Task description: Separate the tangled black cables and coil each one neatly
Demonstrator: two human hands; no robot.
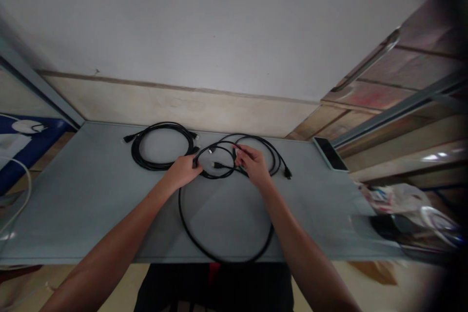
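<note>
My left hand [185, 170] is closed around a black cable [199, 244], gripping the left side of its small loops. My right hand [253, 165] pinches the same cable on the right side of these loops. A long slack bend of it hangs toward me, reaching the table's front edge. One connector [218, 165] shows inside the small loops. Left of my hands lies a neatly coiled black cable [137, 156] with connectors at its ends. Behind and right of my right hand is another looped black cable [271, 146], its plug [287, 173] pointing right.
All the cables rest on a grey table [91, 195] against a pale wall. A phone-like dark device [331, 154] lies at the back right corner. Plastic bags [402, 198] and blurred objects crowd the right side. A white cord [27, 190] curves past the left end.
</note>
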